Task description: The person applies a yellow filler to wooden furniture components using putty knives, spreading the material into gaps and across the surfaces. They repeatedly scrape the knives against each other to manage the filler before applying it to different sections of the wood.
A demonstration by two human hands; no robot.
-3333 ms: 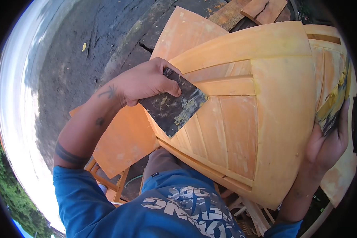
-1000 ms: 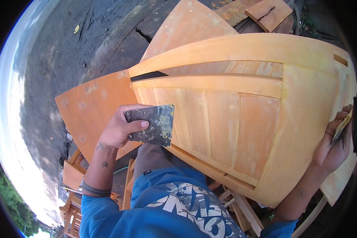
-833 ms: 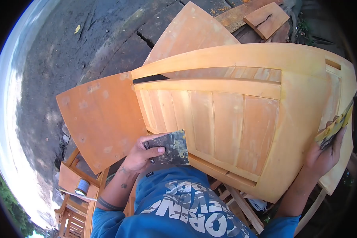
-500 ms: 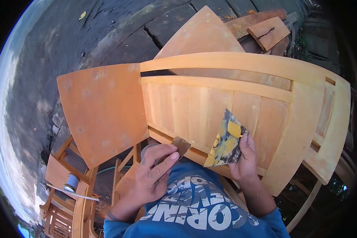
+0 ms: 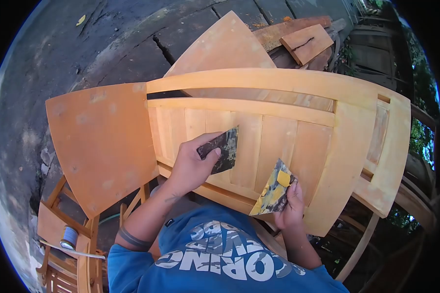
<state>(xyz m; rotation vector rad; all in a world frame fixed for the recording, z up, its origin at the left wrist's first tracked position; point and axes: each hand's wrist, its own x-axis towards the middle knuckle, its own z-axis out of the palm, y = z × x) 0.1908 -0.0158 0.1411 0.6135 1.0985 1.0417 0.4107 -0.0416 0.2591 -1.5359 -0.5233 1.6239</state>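
My left hand [image 5: 189, 163] is raised before the panelled wooden piece [image 5: 247, 151], its thumb and fingers closed on a dark, stained flat putty spreader [image 5: 224, 150]. Lower and to the right, my right hand [image 5: 291, 207] grips a thin pointed putty board [image 5: 266, 198] by its right edge. Smears of yellow and grey cover that board, and a thick dab of yellow putty [image 5: 283, 178] sits near its top. Both tools overlap the vertical slats of the wooden piece, which has a curved top rail [image 5: 239, 78] and a wide post [image 5: 349, 151] at the right.
A broad orange-brown wooden panel [image 5: 100, 146] joins the piece at the left. Below it, a small tin [image 5: 69, 238] stands on wooden furniture beside a pale stick [image 5: 73, 250]. Behind lie another wooden panel [image 5: 225, 46] and a cracked board [image 5: 308, 44] on dark ground.
My left hand has moved up and away from my body, turning the spreader so its broad dark face shows. My right hand and the putty board sit slightly lower in view. The camera view has shifted.
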